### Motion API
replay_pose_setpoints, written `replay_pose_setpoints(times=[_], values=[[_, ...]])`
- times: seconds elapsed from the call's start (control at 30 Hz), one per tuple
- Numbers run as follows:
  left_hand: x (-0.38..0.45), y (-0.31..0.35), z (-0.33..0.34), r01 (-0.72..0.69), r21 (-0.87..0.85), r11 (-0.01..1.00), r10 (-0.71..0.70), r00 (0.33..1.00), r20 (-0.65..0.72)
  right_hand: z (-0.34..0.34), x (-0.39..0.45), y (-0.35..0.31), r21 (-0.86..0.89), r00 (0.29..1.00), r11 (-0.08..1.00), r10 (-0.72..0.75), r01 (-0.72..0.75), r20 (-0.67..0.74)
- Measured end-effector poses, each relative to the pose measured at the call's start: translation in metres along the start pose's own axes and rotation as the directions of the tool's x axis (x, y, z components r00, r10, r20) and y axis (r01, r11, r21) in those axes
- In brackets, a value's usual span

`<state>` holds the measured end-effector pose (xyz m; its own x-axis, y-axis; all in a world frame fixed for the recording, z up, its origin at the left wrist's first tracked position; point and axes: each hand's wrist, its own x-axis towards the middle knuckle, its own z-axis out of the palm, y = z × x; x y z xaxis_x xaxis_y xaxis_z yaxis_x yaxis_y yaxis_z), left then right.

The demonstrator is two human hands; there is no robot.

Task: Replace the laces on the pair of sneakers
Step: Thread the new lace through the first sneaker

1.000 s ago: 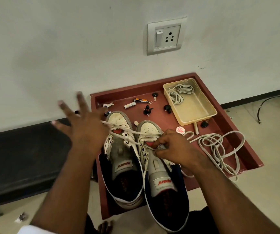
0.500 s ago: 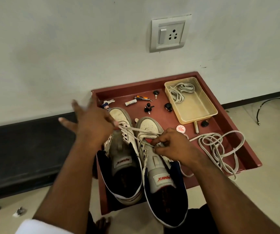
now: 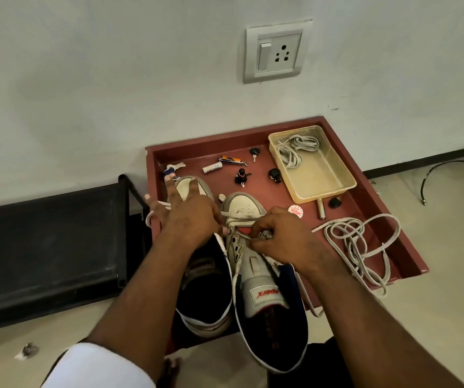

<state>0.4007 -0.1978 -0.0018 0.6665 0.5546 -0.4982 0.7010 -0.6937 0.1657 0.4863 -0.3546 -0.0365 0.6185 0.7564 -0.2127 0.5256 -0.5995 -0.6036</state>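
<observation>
Head view: lacing the right sneaker [image 3: 256, 247], low eyelets.
Right hand [image 3: 284, 239] fingers pinch the lace [image 3: 226, 214] at an eyelet near the toe; left hand [image 3: 188, 219] holds the lace's other run at thumb and forefinger, remaining fingers spread wide over the left sneaker [image 3: 197, 189]. Both shoes sit in the red tray [image 3: 410, 261], spare laces [image 3: 356, 242] to the right. Risk: uneven pull drags the free end back out or skips an eyelet. Versus earlier frames: left hand has come in closer, slack taken up.
</observation>
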Motion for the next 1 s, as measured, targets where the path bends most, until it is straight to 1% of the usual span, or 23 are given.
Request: replay_pose_setpoints(times=[0.07, 0.13, 0.17, 0.23, 0.27, 0.3, 0.37, 0.4, 0.43, 0.47, 0.5, 0.53, 0.57, 0.6, 0.63, 0.67, 0.7, 0.73, 0.77, 0.8, 0.87, 0.93, 1.0], values=[[0.002, -0.004, 0.000, -0.018, -0.017, 1.000, 0.018, 1.000, -0.004, 0.000, 0.000, 0.000, -0.014, 1.000, 1.000, 0.010, -0.010, -0.005], [0.000, -0.008, 0.000, -0.022, -0.078, 0.997, 0.020, 0.999, -0.032, 0.000, -0.001, -0.002, -0.030, 1.000, 1.000, 0.008, -0.008, 0.021], [-0.002, -0.010, -0.002, -0.003, -0.107, 0.994, -0.003, 0.998, -0.059, 0.000, -0.002, -0.003, -0.035, 0.999, 0.999, 0.006, -0.004, 0.037], [-0.009, -0.018, -0.011, 0.067, -0.184, 0.981, -0.097, 0.983, -0.157, -0.001, -0.004, -0.004, -0.033, 0.998, 0.999, 0.003, -0.001, 0.064], [-0.011, -0.027, -0.018, 0.106, -0.232, 0.967, -0.160, 0.960, -0.229, -0.003, -0.005, -0.005, -0.032, 0.997, 0.999, 0.002, 0.001, 0.075], [-0.013, -0.040, -0.028, 0.146, -0.281, 0.949, -0.235, 0.919, -0.316, -0.004, -0.005, -0.005, -0.034, 0.996, 0.999, -0.003, 0.006, 0.084], [-0.015, -0.069, -0.047, 0.206, -0.364, 0.908, -0.374, 0.791, -0.485, -0.005, -0.005, -0.005, -0.039, 0.996, 0.999, -0.014, 0.018, 0.093], [-0.017, -0.079, -0.053, 0.232, -0.408, 0.883, -0.435, 0.730, -0.527, -0.006, -0.005, -0.006, -0.042, 0.995, 0.999, -0.017, 0.021, 0.094], [-0.019, -0.084, -0.053, 0.251, -0.445, 0.860, -0.481, 0.691, -0.540, -0.006, -0.005, -0.006, -0.048, 0.995, 0.999, -0.021, 0.025, 0.095], [-0.020, -0.084, -0.050, 0.263, -0.449, 0.854, -0.494, 0.684, -0.538, -0.007, -0.004, -0.006, -0.055, 0.995, 0.998, -0.024, 0.029, 0.098], [-0.021, -0.079, -0.046, 0.263, -0.407, 0.875, -0.461, 0.710, -0.532, -0.007, -0.004, -0.006, -0.060, 0.995, 0.998, -0.028, 0.034, 0.097], [-0.021, -0.068, -0.041, 0.242, -0.336, 0.910, -0.393, 0.760, -0.517, -0.008, -0.005, -0.005, -0.056, 0.995, 0.998, -0.031, 0.036, 0.091], [-0.019, -0.056, -0.036, 0.189, -0.274, 0.943, -0.304, 0.824, -0.478, -0.008, -0.005, -0.005, -0.045, 0.996, 0.998, -0.031, 0.034, 0.079], [-0.017, -0.041, -0.032, 0.118, -0.239, 0.964, -0.210, 0.889, -0.407, -0.009, -0.005, -0.004, -0.032, 0.997, 0.999, -0.028, 0.030, 0.067], [-0.016, -0.026, -0.028, 0.046, -0.226, 0.973, -0.119, 0.940, -0.320, -0.010, -0.004, -0.004, -0.026, 0.998, 0.999, -0.024, 0.025, 0.057], [-0.015, -0.013, -0.024, -0.009, -0.214, 0.977, -0.041, 0.973, -0.228, -0.010, -0.004, -0.003, -0.027, 0.998, 0.999, -0.022, 0.023, 0.051], [-0.014, -0.003, -0.019, -0.041, -0.187, 0.982, 0.015, 0.990, -0.139, -0.009, -0.003, -0.003, -0.031, 0.999, 0.999, -0.018, 0.020, 0.047], [-0.015, 0.004, -0.015, -0.048, -0.147, 0.988, 0.040, 0.998, -0.056, -0.009, -0.003, -0.002, -0.030, 0.999, 0.999, -0.013, 0.015, 0.045], [-0.015, 0.007, -0.013, -0.045, -0.114, 0.992, 0.045, 0.999, -0.001, -0.008, -0.003, -0.002, -0.023, 0.999, 1.000, -0.009, 0.010, 0.041], [-0.014, 0.007, -0.011, -0.041, -0.092, 0.995, 0.043, 0.999, 0.026, -0.008, -0.002, -0.002, -0.017, 0.999, 1.000, -0.005, 0.006, 0.037], [-0.012, 0.004, -0.010, -0.033, -0.094, 0.995, 0.038, 0.998, 0.052, -0.007, -0.002, -0.001, -0.013, 1.000, 1.000, -0.001, 0.001, 0.027], [-0.009, -0.001, -0.009, -0.024, -0.142, 0.990, 0.029, 0.999, 0.029, -0.007, -0.002, -0.001, -0.005, 1.000, 1.000, 0.005, -0.005, 0.022], [-0.009, -0.012, -0.010, 0.025, -0.225, 0.974, -0.030, 0.999, -0.019, -0.007, -0.003, -0.001, 0.002, 1.000, 1.000, 0.009, -0.009, 0.029]])
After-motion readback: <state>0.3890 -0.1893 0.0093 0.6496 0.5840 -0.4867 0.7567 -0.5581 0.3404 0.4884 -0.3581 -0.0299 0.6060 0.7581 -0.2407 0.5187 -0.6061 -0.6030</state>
